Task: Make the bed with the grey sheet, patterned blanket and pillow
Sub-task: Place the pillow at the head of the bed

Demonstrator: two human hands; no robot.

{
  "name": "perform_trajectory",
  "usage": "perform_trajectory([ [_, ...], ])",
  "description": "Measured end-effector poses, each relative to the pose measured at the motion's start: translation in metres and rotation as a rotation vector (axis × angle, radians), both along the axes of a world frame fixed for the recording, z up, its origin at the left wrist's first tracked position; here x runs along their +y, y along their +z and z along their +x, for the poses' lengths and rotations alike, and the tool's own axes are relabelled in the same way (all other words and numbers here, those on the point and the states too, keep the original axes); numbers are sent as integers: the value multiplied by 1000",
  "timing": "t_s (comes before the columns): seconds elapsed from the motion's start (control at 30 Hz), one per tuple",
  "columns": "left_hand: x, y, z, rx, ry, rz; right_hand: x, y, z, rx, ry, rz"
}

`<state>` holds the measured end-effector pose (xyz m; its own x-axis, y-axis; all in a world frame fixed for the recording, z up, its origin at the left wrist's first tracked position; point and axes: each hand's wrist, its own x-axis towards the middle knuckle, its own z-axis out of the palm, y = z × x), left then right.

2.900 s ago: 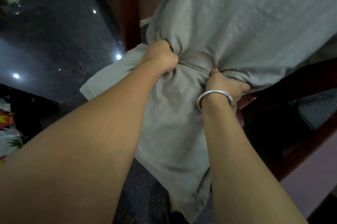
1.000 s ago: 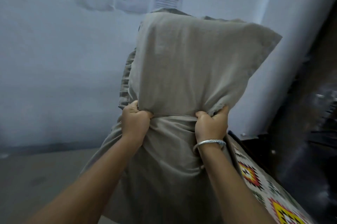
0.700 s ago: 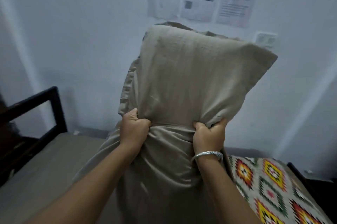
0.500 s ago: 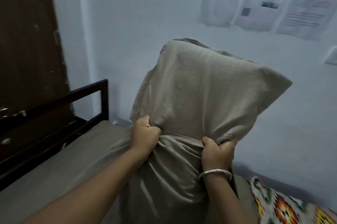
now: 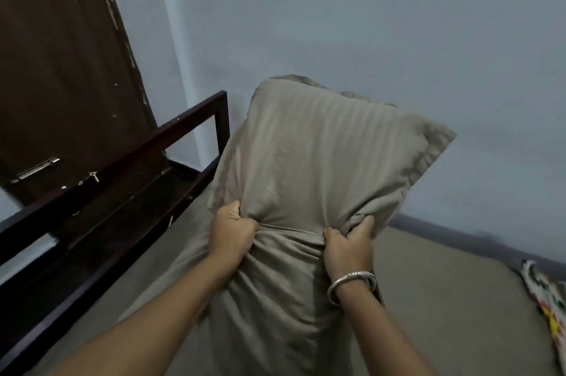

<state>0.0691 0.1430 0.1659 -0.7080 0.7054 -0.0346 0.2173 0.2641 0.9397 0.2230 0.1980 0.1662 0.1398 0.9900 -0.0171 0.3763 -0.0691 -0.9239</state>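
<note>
Pillow (image 5: pixel 318 158) held upright (long axis vertical), both hands gripping.

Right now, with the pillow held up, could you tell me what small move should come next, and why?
Probably lower the pillow onto the grey sheet near the bed rail: the left hand and right hand grip it upright above the sheet, which looks spread.
</note>
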Motion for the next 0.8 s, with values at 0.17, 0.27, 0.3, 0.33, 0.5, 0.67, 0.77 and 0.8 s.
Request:
perform_trajectory([
  [0.17, -8, -45, -103, -46, -63, -100, -8, -45, -103, -65, -38, -111],
  [0.27, -16, -71, -153, -61, -78, -157, -16, -72, -150, -90, -27, -164],
  [0.3, -18, -79, -167, -67, -82, -171, -18, -81, -163, -94, -13, -178],
  [0.33, -20, -87, -181, -81, -82, -190, -19, -88, -176, -102, 6, -197],
  [0.5, -35, -118, -228, -216, -112, -190, -24, -127, -218, -164, 127, -228],
  [0.67, -46, -159, -247, -267, -124, -254, -33, -165, -235, -229, 120, -269],
  [0.77, -44, -165, -250, -270, -119, -238, -35, -178, -238, -229, 98, -286],
  [0.8, -42, -167, -251, -261, -120, -237, -35, -181, -240, -226, 92, -292],
])
